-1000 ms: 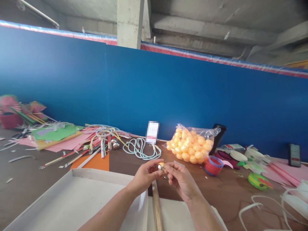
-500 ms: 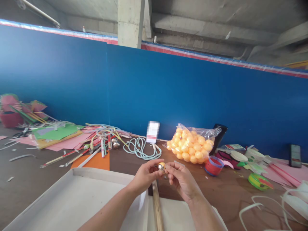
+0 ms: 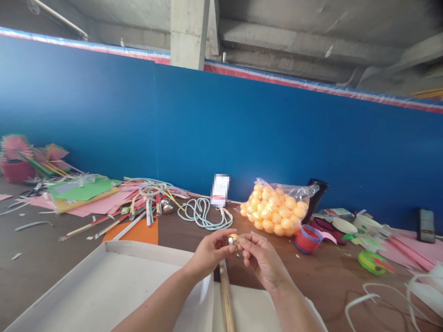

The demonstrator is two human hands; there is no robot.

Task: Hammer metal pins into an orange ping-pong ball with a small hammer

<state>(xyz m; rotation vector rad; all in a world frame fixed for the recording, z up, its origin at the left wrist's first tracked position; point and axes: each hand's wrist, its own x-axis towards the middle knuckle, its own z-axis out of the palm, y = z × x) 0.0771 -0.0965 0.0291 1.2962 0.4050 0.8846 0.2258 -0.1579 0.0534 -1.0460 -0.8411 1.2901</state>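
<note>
Between thumb and fingers, my left hand (image 3: 206, 252) grips a small ball (image 3: 231, 240), orange on top with a shiny silver part facing me. My right hand (image 3: 261, 259) is closed in a pinch at the ball's right side; whatever its fingertips hold is too small to make out. A tiny shiny bead (image 3: 238, 254) shows just under the right fingertips. Below both hands, a wooden stick (image 3: 226, 299) runs toward me beside a white box lid (image 3: 148, 276).
Behind my hands lie a clear bag of orange balls (image 3: 273, 210) and a coiled pale blue cord (image 3: 204, 214). A red tape roll (image 3: 307, 240) and green tape roll (image 3: 374, 263) are rightward. Paper strips (image 3: 138, 203) and silver balls (image 3: 168, 206) lie left; a blue partition (image 3: 242, 129) stands behind.
Both hands keep nearly the same pose around the ball. The whole view has shifted very slightly.
</note>
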